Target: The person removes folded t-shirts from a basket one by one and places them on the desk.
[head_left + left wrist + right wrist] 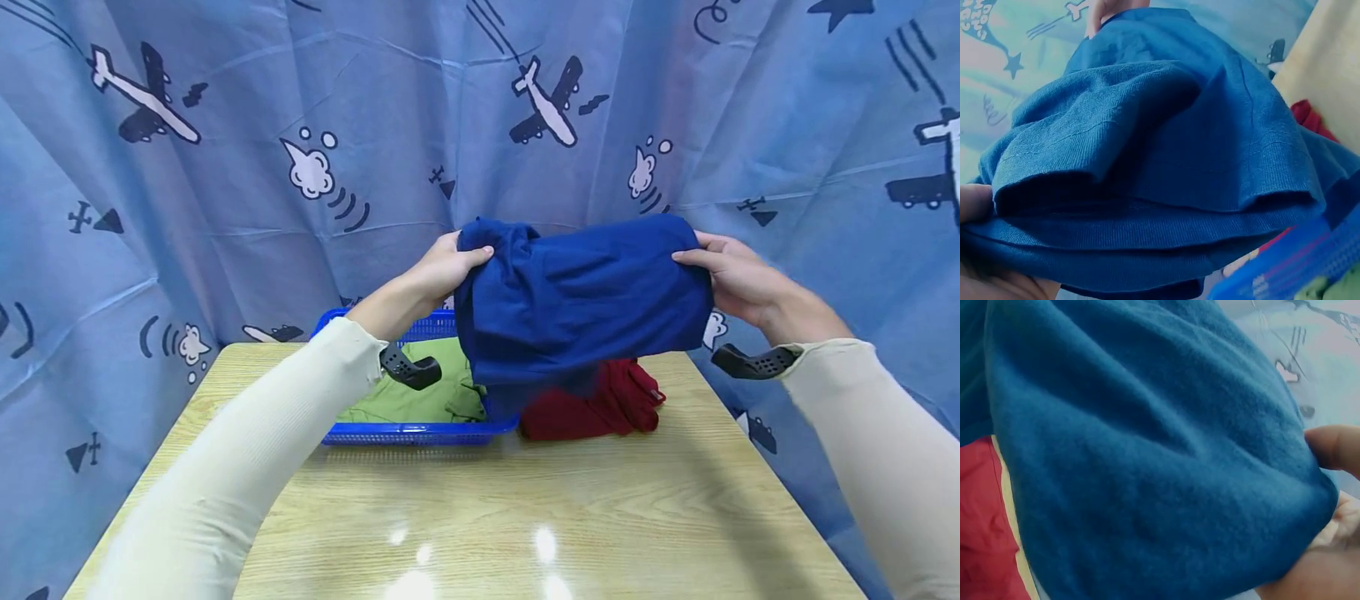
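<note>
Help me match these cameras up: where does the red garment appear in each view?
Head: the red garment, below and right of centre.
Left wrist: a small part of the red garment, right, above mid-height.
Right wrist: the red garment, lower left edge.
Shared landmark: the blue garment, large in all three.

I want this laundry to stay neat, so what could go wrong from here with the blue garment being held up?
The left hand and right hand pinch the blue garment by its ends, so its middle might sag or unfold. The left wrist view shows its layered edges standing apart, so they could slip out of line. In the head view it hides parts of the blue plastic basket and red garment, so setting it down might bump either.
</note>
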Demonstrator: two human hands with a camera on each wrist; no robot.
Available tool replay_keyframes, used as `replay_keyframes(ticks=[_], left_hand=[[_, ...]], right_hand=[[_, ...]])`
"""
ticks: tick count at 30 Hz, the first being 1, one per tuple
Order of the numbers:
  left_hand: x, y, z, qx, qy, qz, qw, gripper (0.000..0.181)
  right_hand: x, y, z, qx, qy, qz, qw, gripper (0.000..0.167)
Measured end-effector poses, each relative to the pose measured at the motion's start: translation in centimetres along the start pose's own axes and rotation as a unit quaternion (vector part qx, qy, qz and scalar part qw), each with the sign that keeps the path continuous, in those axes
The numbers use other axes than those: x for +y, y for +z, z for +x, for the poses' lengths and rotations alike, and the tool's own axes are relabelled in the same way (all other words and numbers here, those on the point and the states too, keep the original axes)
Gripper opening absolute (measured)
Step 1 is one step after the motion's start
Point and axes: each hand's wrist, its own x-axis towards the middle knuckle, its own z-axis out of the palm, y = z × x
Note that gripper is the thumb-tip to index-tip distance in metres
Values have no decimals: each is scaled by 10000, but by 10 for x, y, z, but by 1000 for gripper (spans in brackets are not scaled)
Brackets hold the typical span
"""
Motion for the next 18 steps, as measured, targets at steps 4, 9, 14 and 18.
replay_keyframes(ticks=[4,9,14,18], left_hand=[[1,22,5,-13,-57,63,10000,35],[-3,51,12,-19,-12,307,9995,37],[-12,78,22,6,35,283,9996,37],[-19,101,30,61,-41,220,9997,38]], right_hand=[[8,-21,-7,112,26,-212,9997,65],[23,-44,-13,235,181,-594,9978,59],[39,-66,-17,315,393,-939,9943,56],[52,-83,-20,321,526,-792,9950,64]])
